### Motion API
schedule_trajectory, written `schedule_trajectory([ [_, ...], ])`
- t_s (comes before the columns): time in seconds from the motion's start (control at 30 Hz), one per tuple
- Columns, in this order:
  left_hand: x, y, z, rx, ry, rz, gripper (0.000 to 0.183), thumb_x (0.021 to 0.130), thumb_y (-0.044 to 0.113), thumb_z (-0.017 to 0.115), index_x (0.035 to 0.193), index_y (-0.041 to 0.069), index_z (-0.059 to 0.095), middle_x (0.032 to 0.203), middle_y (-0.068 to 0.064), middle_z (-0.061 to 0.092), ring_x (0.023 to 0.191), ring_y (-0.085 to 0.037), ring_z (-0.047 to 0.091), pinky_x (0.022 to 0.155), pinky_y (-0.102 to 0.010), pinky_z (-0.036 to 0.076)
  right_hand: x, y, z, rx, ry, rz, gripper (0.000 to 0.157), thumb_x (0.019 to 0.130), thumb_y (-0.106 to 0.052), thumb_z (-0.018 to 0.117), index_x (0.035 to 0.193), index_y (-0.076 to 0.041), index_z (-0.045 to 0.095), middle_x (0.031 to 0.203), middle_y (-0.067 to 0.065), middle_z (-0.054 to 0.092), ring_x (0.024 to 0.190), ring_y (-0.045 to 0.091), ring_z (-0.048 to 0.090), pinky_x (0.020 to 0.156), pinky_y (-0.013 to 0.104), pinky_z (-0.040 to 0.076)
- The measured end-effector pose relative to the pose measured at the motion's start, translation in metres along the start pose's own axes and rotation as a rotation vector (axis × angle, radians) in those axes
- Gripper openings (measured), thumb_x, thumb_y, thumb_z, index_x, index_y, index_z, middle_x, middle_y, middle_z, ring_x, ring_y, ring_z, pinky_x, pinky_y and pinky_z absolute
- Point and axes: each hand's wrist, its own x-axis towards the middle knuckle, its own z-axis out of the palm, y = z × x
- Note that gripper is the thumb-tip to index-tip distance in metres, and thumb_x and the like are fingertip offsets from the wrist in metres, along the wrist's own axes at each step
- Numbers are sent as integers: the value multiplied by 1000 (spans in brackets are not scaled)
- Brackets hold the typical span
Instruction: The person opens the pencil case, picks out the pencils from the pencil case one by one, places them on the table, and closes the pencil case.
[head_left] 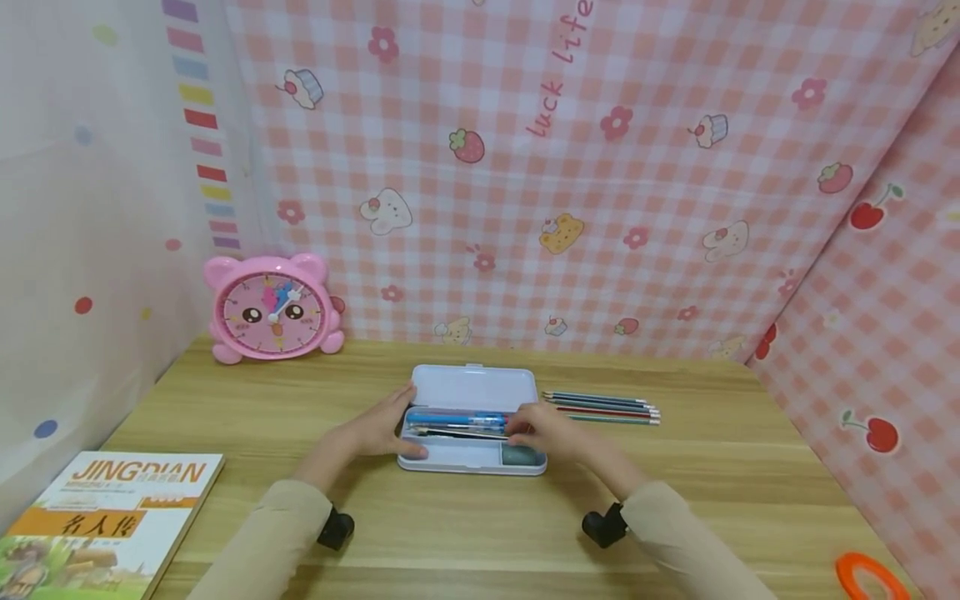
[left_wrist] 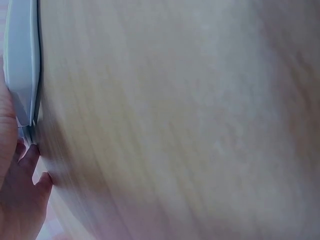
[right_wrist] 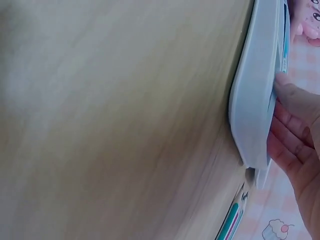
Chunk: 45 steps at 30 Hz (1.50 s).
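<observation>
Just beside the open case (head_left: 459, 453), pencils (head_left: 607, 411)

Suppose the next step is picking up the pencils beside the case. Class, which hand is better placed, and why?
Probably the right hand: it is over the right end of the case, the side where the pencils lie. The left hand is at the opposite end, farther from them.

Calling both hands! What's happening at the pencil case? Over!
Left hand at pencil case's left end. Right hand over pens inside, grip unclear. Pencil case open. Loose pencils beside it, not blocking.
</observation>
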Motion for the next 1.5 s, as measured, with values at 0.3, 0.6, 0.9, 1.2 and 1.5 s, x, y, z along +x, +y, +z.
schedule_trajectory([
  [0.3, -2, 1, 0, 11, -3, -17, 106, 73, 42, 74, 142, -9, 13, 151, -26, 7, 139, -40, 11, 114, -50, 14, 3, -4, 1, 28, -44, 57, 11, 85, -12, 63, 87, -2, 68, 80, 5, 63, 71, 6, 50, 63, 15, 47],
  [0.6, -2, 3, -1, 2, -4, 3, 105, 73, 41, 74, 142, -10, 13, 151, -27, 6, 139, -42, 10, 114, -52, 13, 3, -5, -2, 50, -83, 66, 8, 85, -9, 62, 85, -2, 61, 78, 3, 60, 70, 6, 46, 63, 15, 43],
  [0.9, -2, 3, -1, -11, 6, 21, 106, 72, 44, 73, 142, -10, 14, 150, -28, 8, 139, -42, 11, 115, -48, 12, -1, -5, -6, 85, -20, 67, 8, 88, -8, 57, 90, 0, 58, 85, 6, 61, 77, 9, 53, 69, 20, 50],
  [1.2, 0, 4, -1, 10, -10, -7, 104, 74, 39, 74, 142, -10, 12, 151, -27, 7, 139, -41, 10, 114, -51, 13, -20, 16, -27, -33, 121, 30, 6, 87, -4, 57, 86, 1, 57, 76, 5, 59, 69, 9, 51, 61, 23, 47],
  [1.5, 1, 1, 0, 14, -11, -5, 105, 73, 40, 73, 142, -9, 12, 151, -27, 6, 139, -41, 10, 114, -52, 13, -52, 38, -47, -166, 151, 152, 3, 88, -3, 56, 90, -1, 55, 82, 5, 55, 74, 12, 50, 63, 27, 46],
])
